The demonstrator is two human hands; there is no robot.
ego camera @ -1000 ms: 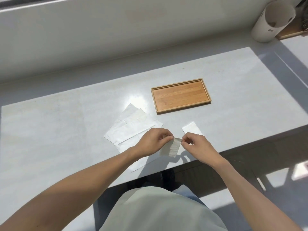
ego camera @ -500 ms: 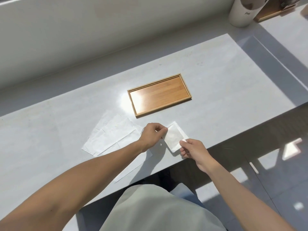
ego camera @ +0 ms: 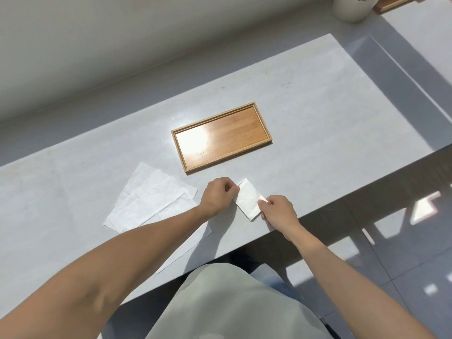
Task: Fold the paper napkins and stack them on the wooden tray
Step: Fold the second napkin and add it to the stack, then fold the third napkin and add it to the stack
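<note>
A small folded white napkin (ego camera: 247, 201) lies flat on the grey table near its front edge, just in front of the wooden tray (ego camera: 265, 130). My left hand (ego camera: 218, 195) pinches the napkin's left corner and my right hand (ego camera: 278, 211) pinches its right corner. It seems to rest on another folded napkin, whose edges show beneath. The tray holds nothing. A pile of unfolded white napkins (ego camera: 149, 199) is spread to the left of my left hand; my left forearm covers part of it.
A white cylindrical container (ego camera: 352, 7) stands at the far right on the ledge, beside another wooden tray (ego camera: 391, 2). The table's front edge (ego camera: 318, 211) runs just behind my right hand, with tiled floor below.
The folded napkin, held up between both hands a second ago, now lies flat on the table on top of the other folded one. My hands moved toward the tray with it.
</note>
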